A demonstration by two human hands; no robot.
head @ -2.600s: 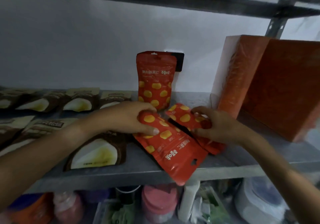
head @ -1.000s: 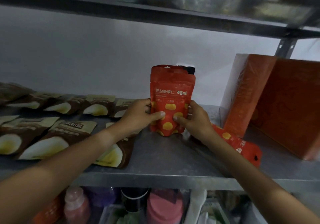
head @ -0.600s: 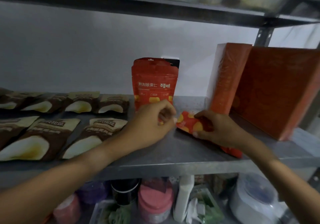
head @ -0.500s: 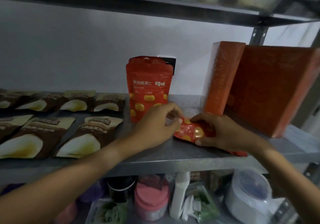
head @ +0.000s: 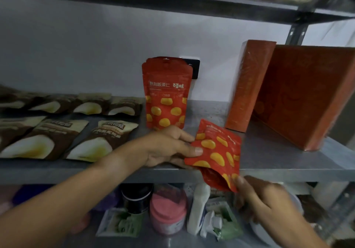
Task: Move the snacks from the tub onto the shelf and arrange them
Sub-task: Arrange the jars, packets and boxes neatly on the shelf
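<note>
Brown snack bags (head: 92, 142) lie flat on the shelf (head: 269, 163). Next, a red bag (head: 166, 94) stands up. Left hand (head: 169, 147) and right hand (head: 265, 199) both pinch another red pouch (head: 217, 155), tilted at the shelf's front edge, right of the standing one.

Glossy plastic pouch (head: 217, 151), matt metal shelf (head: 278, 157)

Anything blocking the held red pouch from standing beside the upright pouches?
Nothing visible. The red pouch, held by both hands, sits above bare shelf between the standing red pouches and the orange box.
</note>
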